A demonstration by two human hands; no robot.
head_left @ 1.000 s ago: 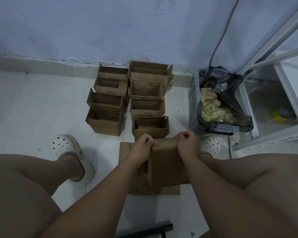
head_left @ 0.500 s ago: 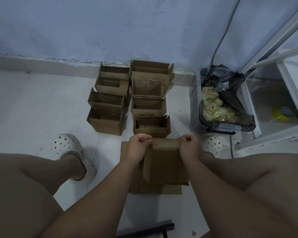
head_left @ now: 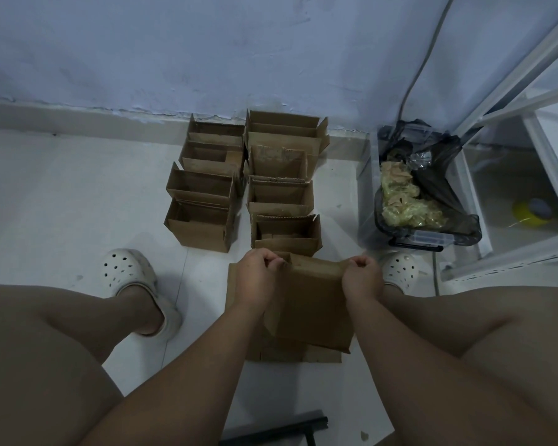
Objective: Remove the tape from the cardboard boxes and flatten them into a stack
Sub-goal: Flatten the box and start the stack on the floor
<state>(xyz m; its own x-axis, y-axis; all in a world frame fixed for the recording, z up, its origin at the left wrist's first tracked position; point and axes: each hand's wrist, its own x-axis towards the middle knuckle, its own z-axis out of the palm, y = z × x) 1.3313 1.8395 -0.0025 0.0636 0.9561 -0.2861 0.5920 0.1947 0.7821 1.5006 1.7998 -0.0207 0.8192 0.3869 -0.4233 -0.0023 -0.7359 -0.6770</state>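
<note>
Both hands hold one cardboard box [head_left: 313,304] by its far upper edge: the left hand [head_left: 258,276] has its fingers curled tight over the left corner, the right hand [head_left: 361,278] has its fingers curled over the right corner, and the box hangs between them with its broad brown face turned up to the camera, tilted a little so that its lower right corner sits lowest. It is held just above a flattened stack [head_left: 284,354] of cardboard lying on the white floor [head_left: 62,194], between the person's knees. Beyond the hands stand the open boxes [head_left: 200,223] in two rows running back to the blue wall [head_left: 207,53]; as far as the overlapping flaps allow a count, there are four in the left row and four in the right, and the nearest one of the right row is just behind the knuckles. To the right, a bin [head_left: 416,241] lined with a black bag holds a heap of crumpled yellowish tape [head_left: 406,204], and beside it stands a white shelf frame [head_left: 529,101]. Two white clogs show, the left one [head_left: 132,278] well clear of the stack and the right one [head_left: 400,270] close beside the right hand. One grey cable [head_left: 422,66] runs down the wall behind the bin
</note>
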